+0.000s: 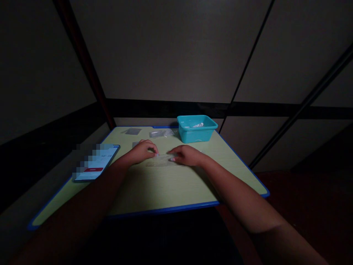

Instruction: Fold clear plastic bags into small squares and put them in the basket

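A thin, clear plastic bag lies flat on the table between my hands. My left hand pinches its upper left part, with thumb and index finger brought together on the film. Over the right part of the bag rests my right hand; its thumb and index fingertips are spread apart, touching or just above the plastic. Part of the bag is hidden under the right hand. Just behind my left hand, a small grey flat piece is partly covered by the fingers.
A turquoise basket with whitish, clear items inside stands at the back right. Clear packets and a grey flat square lie along the back. A tablet with a lit screen is at left. The pale table has blue edging.
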Motion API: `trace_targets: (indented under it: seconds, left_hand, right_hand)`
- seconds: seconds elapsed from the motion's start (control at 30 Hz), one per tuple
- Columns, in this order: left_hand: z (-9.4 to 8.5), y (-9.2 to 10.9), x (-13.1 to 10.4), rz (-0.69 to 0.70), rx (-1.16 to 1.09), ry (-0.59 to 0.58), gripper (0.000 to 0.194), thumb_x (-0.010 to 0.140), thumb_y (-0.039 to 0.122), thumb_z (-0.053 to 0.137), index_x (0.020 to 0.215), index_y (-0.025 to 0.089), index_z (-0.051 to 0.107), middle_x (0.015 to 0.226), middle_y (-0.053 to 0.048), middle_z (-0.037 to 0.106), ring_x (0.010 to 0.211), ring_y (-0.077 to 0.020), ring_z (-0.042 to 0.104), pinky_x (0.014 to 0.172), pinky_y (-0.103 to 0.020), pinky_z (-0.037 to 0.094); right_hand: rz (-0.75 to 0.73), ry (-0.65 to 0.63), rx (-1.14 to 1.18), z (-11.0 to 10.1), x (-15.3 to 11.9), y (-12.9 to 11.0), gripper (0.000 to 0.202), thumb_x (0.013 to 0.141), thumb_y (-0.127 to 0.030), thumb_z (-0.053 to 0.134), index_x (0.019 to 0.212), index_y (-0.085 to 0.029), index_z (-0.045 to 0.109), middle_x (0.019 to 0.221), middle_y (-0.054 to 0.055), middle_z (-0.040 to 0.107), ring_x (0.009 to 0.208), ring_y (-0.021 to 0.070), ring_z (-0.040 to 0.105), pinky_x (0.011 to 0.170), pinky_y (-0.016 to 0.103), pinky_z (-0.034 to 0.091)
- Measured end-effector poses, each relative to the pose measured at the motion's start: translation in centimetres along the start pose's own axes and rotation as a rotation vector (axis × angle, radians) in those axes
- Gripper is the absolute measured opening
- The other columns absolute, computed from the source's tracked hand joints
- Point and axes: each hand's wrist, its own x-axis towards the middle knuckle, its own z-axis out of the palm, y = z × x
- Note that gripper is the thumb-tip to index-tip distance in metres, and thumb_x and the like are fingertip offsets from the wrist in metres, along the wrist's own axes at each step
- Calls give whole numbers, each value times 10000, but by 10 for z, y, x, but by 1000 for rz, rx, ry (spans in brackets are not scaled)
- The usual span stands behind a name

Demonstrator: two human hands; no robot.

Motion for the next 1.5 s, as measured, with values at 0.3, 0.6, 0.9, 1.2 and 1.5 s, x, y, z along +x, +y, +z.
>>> trace_targets:
  seconds: [0.3, 0.6, 0.9, 1.2, 1.5]
  left_hand:
    - [-5, 10, -2, 36, 12, -93, 121, 715, 290, 586, 744, 210, 673, 834, -7, 646, 918, -188, 536, 908, -318, 310]
    - [-9, 13, -3, 40, 15, -204, 108, 719, 291, 592, 744, 210, 659, 852, 4, 646, 925, -180, 528, 912, -305, 292]
    - [-10, 15, -5, 29, 10, -164, 87, 701, 287, 616, 706, 222, 673, 827, -1, 639, 930, -193, 525, 918, -318, 297]
    - [-12, 16, -5, 40, 7, -153, 87, 698, 269, 603, 713, 213, 667, 830, -6, 647, 917, -188, 533, 896, -300, 317]
    - [-14, 15, -6, 48, -52, -262, 119, 689, 278, 606, 738, 199, 680, 780, -8, 624, 823, -175, 549, 778, -267, 377]
  right_hand:
    - [37, -30, 17, 6, 1, 0, 501, 799, -189, 596, 1290, -123, 523, 693, 20, 615, 598, 114, 469, 622, 234, 338]
    - [8, -83, 13, 6, 0, -1, 488, 802, -221, 586, 1278, -121, 542, 772, 51, 674, 618, 121, 512, 639, 230, 365]
    - [-1, -122, 136, 2, -5, -5, 525, 815, -468, 565, 1281, -226, 542, 753, 0, 641, 645, 115, 516, 670, 242, 391]
    - [-50, -150, 108, 0, -7, -4, 414, 839, -464, 538, 1187, -256, 621, 976, 23, 706, 784, 148, 618, 721, 238, 415]
    - [-69, -168, 23, 2, -4, -9, 420, 856, -449, 514, 1196, -225, 615, 1145, 66, 654, 903, 180, 637, 763, 247, 423]
